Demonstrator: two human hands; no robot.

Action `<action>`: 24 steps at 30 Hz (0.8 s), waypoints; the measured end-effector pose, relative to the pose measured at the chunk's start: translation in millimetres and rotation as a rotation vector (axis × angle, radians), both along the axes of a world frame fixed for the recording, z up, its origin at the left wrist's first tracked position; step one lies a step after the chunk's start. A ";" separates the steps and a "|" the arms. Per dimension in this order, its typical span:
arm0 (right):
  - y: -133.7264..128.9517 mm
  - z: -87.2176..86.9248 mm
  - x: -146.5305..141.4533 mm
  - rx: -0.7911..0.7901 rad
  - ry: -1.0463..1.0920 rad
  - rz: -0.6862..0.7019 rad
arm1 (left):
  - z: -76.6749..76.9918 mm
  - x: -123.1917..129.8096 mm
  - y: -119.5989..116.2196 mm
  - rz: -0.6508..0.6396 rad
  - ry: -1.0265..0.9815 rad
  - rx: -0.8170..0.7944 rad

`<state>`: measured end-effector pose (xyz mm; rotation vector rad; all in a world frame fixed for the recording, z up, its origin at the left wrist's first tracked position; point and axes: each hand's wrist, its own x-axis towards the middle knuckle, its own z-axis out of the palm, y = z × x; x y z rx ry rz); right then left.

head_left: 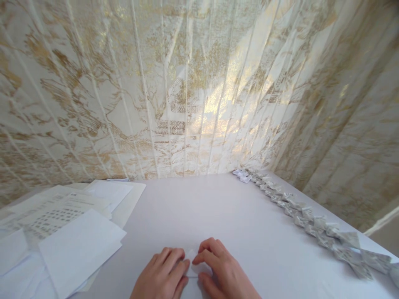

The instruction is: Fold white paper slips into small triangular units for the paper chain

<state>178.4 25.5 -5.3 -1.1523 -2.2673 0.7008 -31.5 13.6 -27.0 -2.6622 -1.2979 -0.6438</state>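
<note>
I'm watching over the head view, reading it as a clock face. Small white paper (192, 272) is lying on the white table (193, 211) at 6 o'clock, between both hands, a pointed end facing 12, a straight edge or crease running across lower down. Left hand (163, 272) is resting on its 9 o'clock side, fingers bunched and bent, thumb tucked close to the index finger. Right hand (222, 270) is sitting on its 3 o'clock side, index finger arching over, thumb standing a little apart below. I'm not able to tell if either is pinching the paper or only pressing it; the hands are covering most of it

Handling: I'm expecting next to no weight, thin and bendy, stiffer along any crease, likely sliding on the smooth top, easily dented or torn. I'm favouring light fingertip holds at the 9 and 3 o'clock edges, keeping off the point

Around it: loose paper sheets (82, 245) are piling up at 8 o'clock, some printed. A row of folded paper pieces (293, 203), mostly greyish, is running from 1 to 4. Patterned curtain (124, 104) is hanging at 12
</note>
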 end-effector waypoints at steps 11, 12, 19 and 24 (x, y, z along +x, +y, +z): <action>-4.1 0.9 -16.0 0.124 -0.217 -0.075 | 6.4 4.8 -1.0 0.011 0.100 0.045; -4.1 2.1 -16.3 0.151 -0.237 -0.078 | 7.1 5.3 -0.4 0.016 0.068 0.042; -2.4 -6.2 -15.4 0.279 -0.284 -0.084 | -1.0 10.8 -1.2 0.064 -0.392 -0.125; -0.3 -1.1 -14.1 0.176 -0.252 -0.088 | -16.6 6.3 -0.5 0.111 -0.400 -0.085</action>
